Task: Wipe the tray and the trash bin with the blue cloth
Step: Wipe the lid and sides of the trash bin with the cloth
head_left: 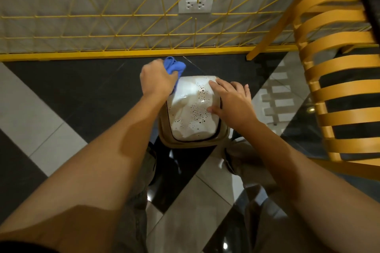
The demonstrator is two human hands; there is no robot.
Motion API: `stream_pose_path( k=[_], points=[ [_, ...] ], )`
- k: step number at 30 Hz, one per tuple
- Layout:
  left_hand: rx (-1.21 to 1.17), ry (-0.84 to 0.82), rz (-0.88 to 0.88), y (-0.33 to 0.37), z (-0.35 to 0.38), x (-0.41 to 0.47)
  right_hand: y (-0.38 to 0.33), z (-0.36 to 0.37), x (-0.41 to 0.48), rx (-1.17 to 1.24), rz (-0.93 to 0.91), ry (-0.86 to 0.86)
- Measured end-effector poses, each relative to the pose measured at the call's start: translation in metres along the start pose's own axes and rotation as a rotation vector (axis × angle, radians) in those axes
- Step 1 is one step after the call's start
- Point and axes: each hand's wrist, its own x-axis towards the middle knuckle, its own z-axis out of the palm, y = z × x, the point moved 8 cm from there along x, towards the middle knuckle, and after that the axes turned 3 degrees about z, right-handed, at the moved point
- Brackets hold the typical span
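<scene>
A beige trash bin (185,141) with a white speckled lid (189,107) stands on the floor straight below me. My left hand (157,78) grips the bunched blue cloth (174,66) and holds it against the bin's far left corner. My right hand (232,100) rests on the lid's right side with its fingers spread flat. No tray is in view.
A yellow wire fence (123,26) with a wall socket (195,3) behind it runs across the back. An orange slatted chair (339,88) stands close on the right. The floor (61,92) has black and light tiles. My knees show below the bin.
</scene>
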Motion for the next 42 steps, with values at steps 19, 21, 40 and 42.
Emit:
stream_pose_path(
  k=[19,21,40,42],
  points=[
    [-0.033,-0.057,0.061,0.017,0.004,-0.012,0.000,-0.001,0.001,-0.001,0.010,-0.010],
    [-0.050,-0.068,0.146,0.031,0.013,-0.028,0.000,-0.001,0.001,-0.005,0.011,-0.013],
    [-0.084,0.056,0.252,-0.001,-0.011,-0.068,0.001,0.000,0.002,-0.017,0.006,-0.016],
    [-0.110,0.091,0.199,-0.007,-0.019,-0.059,0.001,0.000,0.002,-0.012,0.010,-0.023]
  ],
)
